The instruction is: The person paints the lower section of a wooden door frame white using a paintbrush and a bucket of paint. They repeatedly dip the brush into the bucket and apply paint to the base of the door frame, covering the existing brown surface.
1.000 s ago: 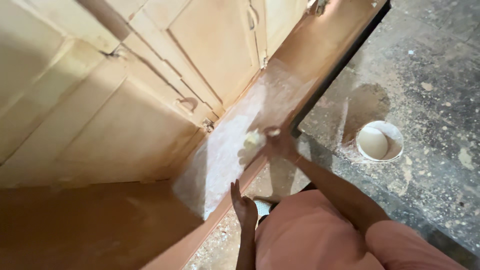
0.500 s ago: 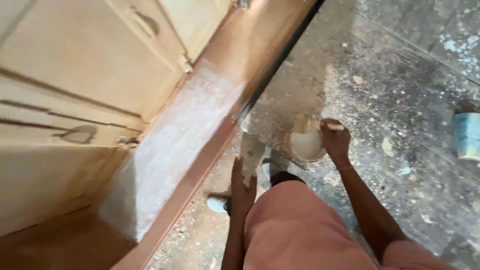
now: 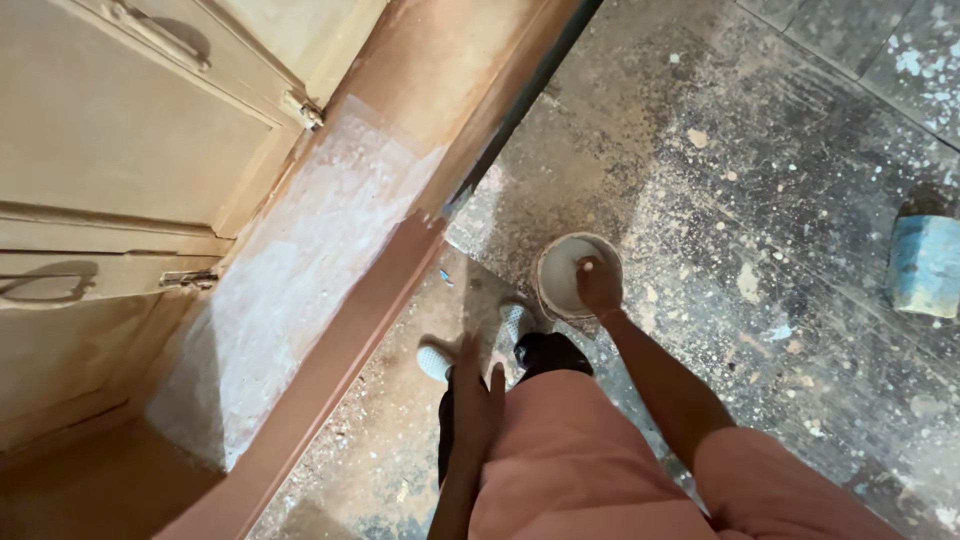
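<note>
Hands: right hand (image 3: 598, 285) closed inside round white pail (image 3: 556, 262), left hand (image 3: 478, 392) open, empty.

The floor (image 3: 760, 200) is grey stone in large slabs, strewn with dust, grit and pale spatters; a blue block (image 3: 925, 265) lies on it far to the right of the wooden ledge (image 3: 340, 370); the ledge, reddish-brown, runs diagonally from top right to bottom left, with a wide white-dusted patch (image 3: 300, 270) along its top; left of the ledge stand pale wooden cabinet doors (image 3: 110, 130) with panels, metal hinges (image 3: 300, 108) and handles (image 3: 45, 288); the light is warm and soft.
</note>
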